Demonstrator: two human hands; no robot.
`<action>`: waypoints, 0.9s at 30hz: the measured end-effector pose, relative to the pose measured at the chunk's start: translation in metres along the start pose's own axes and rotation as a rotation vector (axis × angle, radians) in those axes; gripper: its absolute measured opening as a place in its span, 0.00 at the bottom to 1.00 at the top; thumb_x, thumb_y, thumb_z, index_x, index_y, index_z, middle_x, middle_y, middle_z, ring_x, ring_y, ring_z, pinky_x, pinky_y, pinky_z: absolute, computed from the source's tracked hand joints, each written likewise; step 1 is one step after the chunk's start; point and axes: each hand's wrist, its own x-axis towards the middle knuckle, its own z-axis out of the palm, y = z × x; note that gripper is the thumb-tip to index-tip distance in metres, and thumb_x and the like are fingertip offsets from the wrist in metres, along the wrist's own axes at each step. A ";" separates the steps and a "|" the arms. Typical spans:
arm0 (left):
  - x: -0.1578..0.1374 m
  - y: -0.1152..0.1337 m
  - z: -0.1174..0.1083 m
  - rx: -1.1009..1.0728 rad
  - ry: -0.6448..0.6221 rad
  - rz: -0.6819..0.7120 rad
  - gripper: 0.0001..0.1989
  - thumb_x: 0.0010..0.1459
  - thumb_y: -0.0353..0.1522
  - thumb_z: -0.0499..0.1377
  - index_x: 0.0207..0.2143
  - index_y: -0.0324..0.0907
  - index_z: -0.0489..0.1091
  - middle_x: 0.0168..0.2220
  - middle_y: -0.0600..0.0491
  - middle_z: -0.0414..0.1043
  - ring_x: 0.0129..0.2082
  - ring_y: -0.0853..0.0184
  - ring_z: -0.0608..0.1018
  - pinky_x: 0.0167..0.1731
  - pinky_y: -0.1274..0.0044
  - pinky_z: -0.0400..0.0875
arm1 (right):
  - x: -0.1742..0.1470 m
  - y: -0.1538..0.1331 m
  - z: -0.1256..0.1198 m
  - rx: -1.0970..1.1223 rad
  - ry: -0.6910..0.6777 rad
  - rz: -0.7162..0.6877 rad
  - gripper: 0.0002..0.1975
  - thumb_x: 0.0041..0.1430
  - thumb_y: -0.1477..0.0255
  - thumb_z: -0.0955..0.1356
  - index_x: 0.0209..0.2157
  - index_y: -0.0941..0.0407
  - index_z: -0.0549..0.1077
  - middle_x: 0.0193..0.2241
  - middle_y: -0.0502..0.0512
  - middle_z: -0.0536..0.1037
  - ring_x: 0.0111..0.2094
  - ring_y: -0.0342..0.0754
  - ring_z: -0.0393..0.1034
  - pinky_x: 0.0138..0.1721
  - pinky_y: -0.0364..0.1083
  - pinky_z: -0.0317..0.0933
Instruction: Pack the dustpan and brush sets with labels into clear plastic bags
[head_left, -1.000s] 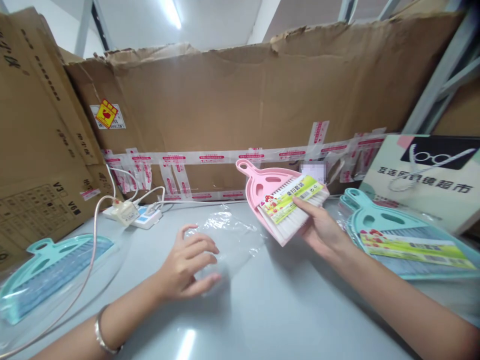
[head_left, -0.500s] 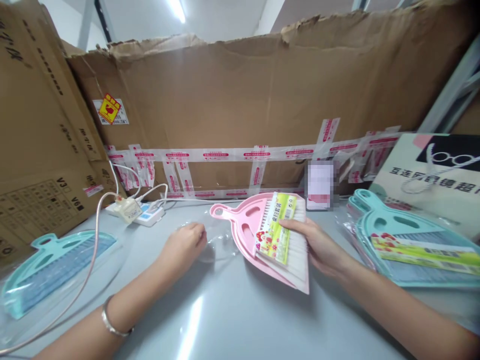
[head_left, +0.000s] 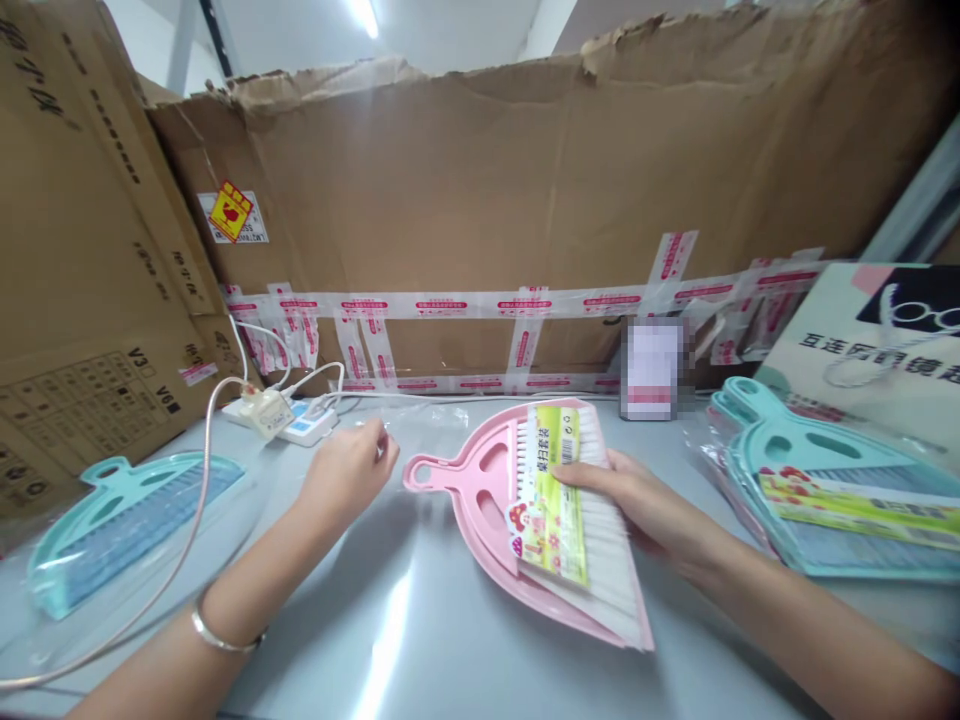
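My right hand (head_left: 637,500) grips a pink dustpan (head_left: 469,500) by its wide end, thumb on top. A white-bristled brush (head_left: 611,540) lies nested in the pan, under a green and yellow card label (head_left: 555,490). The pan's handle, with a hole in it, points left toward my left hand (head_left: 352,470). That hand is closed in a loose fist just left of the handle, apart from it. Clear plastic film (head_left: 439,415) shows behind the fist and the handle; whether the fingers hold any of it is hidden.
A turquoise dustpan set (head_left: 112,530) in clear plastic lies at the left, a white cable (head_left: 199,490) running over it. Stacked turquoise sets (head_left: 817,450) lie at the right. Behind stand a power strip (head_left: 304,425), a phone (head_left: 649,370), a printed bag (head_left: 847,350) and a large cardboard box (head_left: 450,200).
The pink dustpan and brush have come closer and lower with my right hand. My left fist has moved slightly up and left, and the clear plastic now lies farther back.
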 end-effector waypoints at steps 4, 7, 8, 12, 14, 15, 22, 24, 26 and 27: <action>-0.007 0.007 0.006 -0.014 0.009 0.145 0.10 0.57 0.30 0.47 0.28 0.40 0.67 0.25 0.51 0.73 0.23 0.65 0.73 0.22 0.77 0.59 | 0.004 0.007 0.003 0.019 0.001 0.000 0.10 0.49 0.76 0.68 0.37 0.60 0.72 0.33 0.58 0.79 0.32 0.50 0.75 0.39 0.48 0.67; -0.019 0.017 0.015 -0.014 0.153 0.398 0.11 0.58 0.29 0.47 0.29 0.39 0.67 0.27 0.50 0.72 0.24 0.66 0.73 0.21 0.78 0.60 | 0.012 0.019 0.006 0.120 0.019 -0.026 0.11 0.50 0.76 0.67 0.39 0.60 0.71 0.35 0.58 0.79 0.35 0.50 0.74 0.42 0.48 0.66; -0.022 0.020 0.018 -0.015 0.217 0.473 0.10 0.58 0.28 0.47 0.29 0.39 0.67 0.27 0.50 0.72 0.25 0.66 0.73 0.21 0.78 0.61 | 0.015 0.023 0.007 0.176 0.031 -0.027 0.12 0.51 0.76 0.67 0.40 0.60 0.71 0.36 0.58 0.78 0.36 0.50 0.74 0.43 0.48 0.66; -0.032 0.029 0.020 -0.030 0.397 0.654 0.09 0.57 0.24 0.48 0.31 0.37 0.67 0.26 0.51 0.71 0.24 0.67 0.71 0.20 0.78 0.62 | 0.022 0.034 0.010 0.352 0.089 -0.025 0.14 0.52 0.75 0.67 0.42 0.60 0.69 0.36 0.58 0.78 0.37 0.50 0.73 0.43 0.49 0.66; -0.032 0.032 0.018 -0.050 0.455 0.695 0.08 0.57 0.24 0.49 0.33 0.37 0.67 0.28 0.51 0.72 0.25 0.68 0.71 0.20 0.78 0.62 | 0.020 0.036 0.013 0.342 0.080 -0.023 0.13 0.52 0.75 0.67 0.41 0.61 0.69 0.36 0.58 0.78 0.36 0.50 0.74 0.42 0.49 0.67; -0.031 0.033 0.016 -0.066 0.482 0.708 0.07 0.57 0.23 0.49 0.33 0.37 0.67 0.29 0.51 0.72 0.26 0.68 0.71 0.21 0.78 0.63 | 0.018 0.037 0.015 0.326 0.067 -0.015 0.13 0.52 0.75 0.68 0.41 0.61 0.69 0.35 0.59 0.78 0.36 0.50 0.74 0.41 0.49 0.67; -0.033 0.037 0.009 -0.241 0.429 0.770 0.06 0.57 0.26 0.52 0.36 0.38 0.67 0.28 0.51 0.72 0.26 0.68 0.71 0.24 0.78 0.66 | 0.012 0.039 0.023 0.467 0.066 -0.059 0.15 0.50 0.75 0.69 0.41 0.60 0.69 0.35 0.57 0.78 0.36 0.49 0.74 0.37 0.46 0.69; -0.033 0.035 0.007 -0.366 0.396 0.686 0.11 0.55 0.28 0.54 0.42 0.41 0.65 0.35 0.49 0.72 0.34 0.66 0.73 0.33 0.74 0.68 | 0.015 0.037 0.021 0.526 0.108 -0.090 0.16 0.50 0.75 0.69 0.43 0.58 0.68 0.35 0.55 0.78 0.36 0.48 0.74 0.37 0.44 0.70; -0.030 0.031 0.008 -0.571 0.423 0.426 0.21 0.53 0.31 0.57 0.50 0.44 0.59 0.47 0.45 0.67 0.47 0.60 0.69 0.45 0.68 0.65 | 0.017 0.035 0.018 0.563 0.144 -0.110 0.17 0.50 0.76 0.69 0.43 0.57 0.68 0.36 0.53 0.78 0.37 0.47 0.74 0.36 0.43 0.70; -0.028 0.031 0.008 -0.713 0.422 0.235 0.26 0.52 0.34 0.58 0.53 0.45 0.55 0.52 0.44 0.61 0.52 0.58 0.65 0.48 0.65 0.62 | 0.017 0.034 0.018 0.576 0.157 -0.118 0.17 0.49 0.76 0.69 0.43 0.57 0.68 0.36 0.53 0.78 0.37 0.47 0.73 0.36 0.42 0.70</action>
